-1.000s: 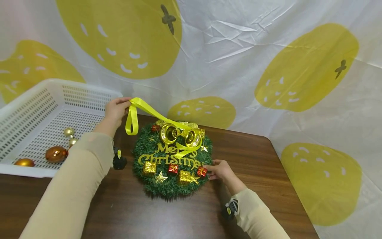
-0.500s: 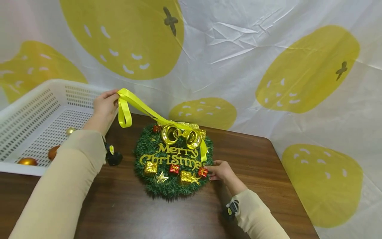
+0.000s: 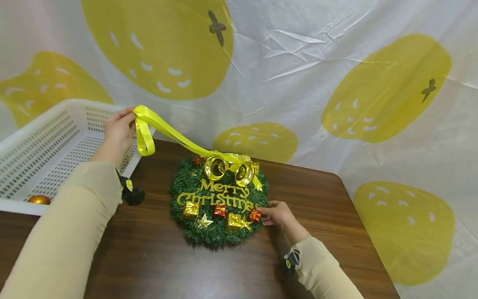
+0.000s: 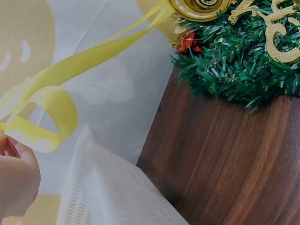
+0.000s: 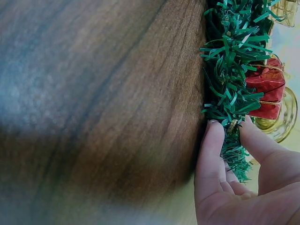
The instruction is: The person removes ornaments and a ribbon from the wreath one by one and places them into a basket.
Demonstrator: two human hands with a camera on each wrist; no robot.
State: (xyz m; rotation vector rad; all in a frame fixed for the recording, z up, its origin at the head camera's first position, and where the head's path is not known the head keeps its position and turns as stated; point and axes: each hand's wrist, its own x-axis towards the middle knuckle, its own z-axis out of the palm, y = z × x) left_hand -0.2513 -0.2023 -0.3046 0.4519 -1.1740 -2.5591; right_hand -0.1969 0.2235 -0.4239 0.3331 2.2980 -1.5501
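Observation:
A green Christmas wreath [image 3: 220, 234] lies on the table, bearing gold "Merry Christmas" lettering [image 3: 216, 200], small red and gold gift boxes [image 3: 191, 209], stars and two gold bells [image 3: 244, 173] at its top. My left hand [image 3: 118, 132] pinches a yellow ribbon [image 3: 169, 131] near the basket's far right corner. The ribbon slants tautly from that hand down to the bells, and a short loop hangs below the fingers. My right hand [image 3: 279, 214] grips the wreath's lower right edge beside a red gift box [image 5: 267, 89], thumb on one side and fingers on the other.
A white perforated basket [image 3: 22, 207] stands at the left with an orange ball ornament [image 3: 39, 199] in it; my left forearm hides part of it. Behind the brown wooden table [image 3: 310, 195] hangs a white curtain [image 3: 284, 83] with yellow fruit prints.
My left hand has moved left and slightly up, drawing the ribbon along; its loose tail over the lettering has shortened towards the bells. The right hand keeps its hold on the wreath.

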